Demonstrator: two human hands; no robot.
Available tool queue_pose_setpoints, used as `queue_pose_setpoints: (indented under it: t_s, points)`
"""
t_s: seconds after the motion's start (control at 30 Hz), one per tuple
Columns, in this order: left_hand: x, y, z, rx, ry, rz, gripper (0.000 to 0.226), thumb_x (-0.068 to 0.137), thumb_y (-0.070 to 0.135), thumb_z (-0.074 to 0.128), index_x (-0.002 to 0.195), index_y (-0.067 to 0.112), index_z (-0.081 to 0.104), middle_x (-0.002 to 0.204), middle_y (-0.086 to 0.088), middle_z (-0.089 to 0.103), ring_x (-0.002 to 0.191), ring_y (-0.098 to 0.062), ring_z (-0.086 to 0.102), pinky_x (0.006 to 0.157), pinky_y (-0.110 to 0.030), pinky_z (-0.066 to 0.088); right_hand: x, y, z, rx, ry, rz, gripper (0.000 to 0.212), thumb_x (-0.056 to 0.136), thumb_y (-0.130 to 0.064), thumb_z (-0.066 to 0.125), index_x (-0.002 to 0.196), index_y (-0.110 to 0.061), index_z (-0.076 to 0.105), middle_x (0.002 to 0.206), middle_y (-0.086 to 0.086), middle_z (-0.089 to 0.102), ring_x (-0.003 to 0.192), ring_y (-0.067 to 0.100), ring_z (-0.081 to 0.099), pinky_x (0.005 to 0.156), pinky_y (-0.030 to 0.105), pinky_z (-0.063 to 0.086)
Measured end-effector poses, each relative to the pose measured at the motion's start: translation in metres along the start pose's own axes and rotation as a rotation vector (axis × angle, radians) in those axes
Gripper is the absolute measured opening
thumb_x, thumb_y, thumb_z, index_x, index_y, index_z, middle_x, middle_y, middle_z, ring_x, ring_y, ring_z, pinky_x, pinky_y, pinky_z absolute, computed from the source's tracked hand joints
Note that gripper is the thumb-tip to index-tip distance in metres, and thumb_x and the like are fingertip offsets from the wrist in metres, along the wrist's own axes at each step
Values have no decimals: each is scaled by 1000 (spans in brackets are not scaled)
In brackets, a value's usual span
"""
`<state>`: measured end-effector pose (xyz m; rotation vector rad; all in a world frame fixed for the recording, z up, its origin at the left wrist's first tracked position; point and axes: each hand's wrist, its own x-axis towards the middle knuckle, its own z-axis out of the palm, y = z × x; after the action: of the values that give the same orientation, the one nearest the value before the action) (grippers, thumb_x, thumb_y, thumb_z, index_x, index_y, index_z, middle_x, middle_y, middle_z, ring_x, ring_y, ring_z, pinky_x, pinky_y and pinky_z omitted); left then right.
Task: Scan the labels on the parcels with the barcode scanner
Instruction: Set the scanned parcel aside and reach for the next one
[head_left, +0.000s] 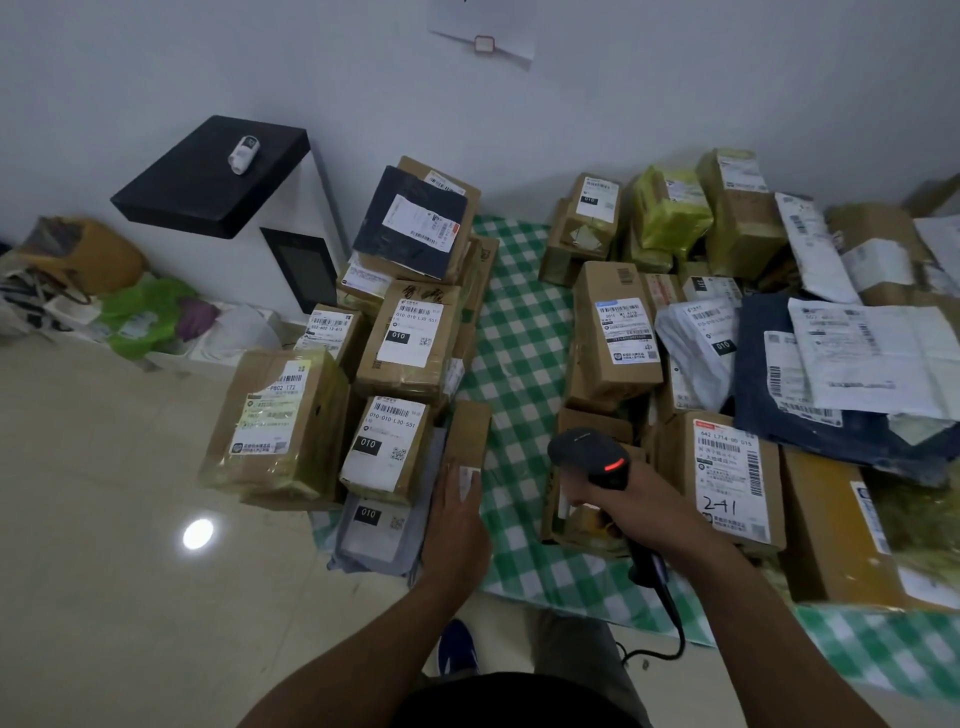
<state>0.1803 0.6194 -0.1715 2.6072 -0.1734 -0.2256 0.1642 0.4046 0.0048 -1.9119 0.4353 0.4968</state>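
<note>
My right hand (613, 499) grips a black corded barcode scanner (589, 454) with a red light lit on its head, held over the checked cloth between two heaps of parcels. My left hand (457, 525) lies with straight fingers on a slim upright cardboard parcel (467, 441) at the right edge of the left heap, over a small white label. Labelled cardboard boxes (410, 338) and a grey mailer bag (371, 530) make up the left heap. A box marked 241 (730, 478) sits just right of the scanner.
A green and white checked cloth (519, 332) covers the floor under the parcels. The right heap holds boxes, white and dark blue mailers (779, 395) and yellow-green packs. A black-topped white stand (218, 176) is at back left, bags beside it. Beige tile floor lies left.
</note>
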Motion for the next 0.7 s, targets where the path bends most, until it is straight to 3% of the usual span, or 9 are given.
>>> queue_pose_setpoints:
  t_s: [0.03,0.1,0.13,0.23,0.37,0.47,0.53,0.63,0.7]
  points:
    - [3,2,0,10,-2,43,74,72,11,87,139,2,58,151,-24,46,135,-44,53,110,-51,43,-2,0,-1,7,9,-1,13,92,-38,75,97,-26,74,72,-10,73,59,2,61,67,27,46]
    - [3,20,-6,-50,-23,83,67,92,16,70,153,12,42,165,-10,22,154,-36,22,123,-45,21,-7,0,-6,37,53,-3,13,92,-37,76,98,-27,73,74,-10,75,59,1,62,65,25,47]
    - [3,32,-9,-133,-57,96,61,98,16,63,154,15,40,167,-7,20,156,-30,15,127,-41,16,-10,1,-10,57,74,-5,12,93,-35,75,100,-27,72,70,-13,73,57,-2,62,62,23,47]
    - [15,75,-20,-441,-128,53,46,101,21,63,145,15,52,150,-2,48,140,-17,42,113,-20,31,-20,6,-23,81,133,-6,12,96,-34,70,101,-23,70,61,-14,69,52,4,59,62,27,47]
    - [31,123,-28,-640,-307,44,40,97,34,69,135,26,56,126,16,58,114,-1,58,100,-27,48,-33,13,-37,139,226,-19,13,95,-32,73,91,-20,73,64,1,68,57,15,58,65,39,47]
    - [36,130,-12,-707,-396,37,39,90,23,79,115,41,53,109,29,59,94,18,59,88,-20,49,-41,20,-42,163,275,-4,12,93,-35,75,101,-28,73,80,6,76,67,16,64,70,39,51]
    - [33,128,-2,-721,-468,-4,45,84,25,84,111,47,56,109,23,66,98,12,64,87,-20,53,-44,24,-43,167,277,4,16,92,-37,75,107,-34,71,87,10,77,68,15,64,70,37,51]
    - [22,123,6,-807,-503,-105,43,79,37,86,115,46,64,118,16,70,110,-6,67,98,-33,56,-47,26,-41,193,267,1,24,94,-32,74,116,-36,67,92,5,78,64,4,63,65,26,49]
    - [17,120,6,-857,-479,-138,39,89,25,80,123,35,63,116,15,68,106,-2,65,86,-17,56,-47,26,-38,204,267,-3,25,94,-32,74,117,-38,66,96,-5,79,76,1,69,68,24,48]
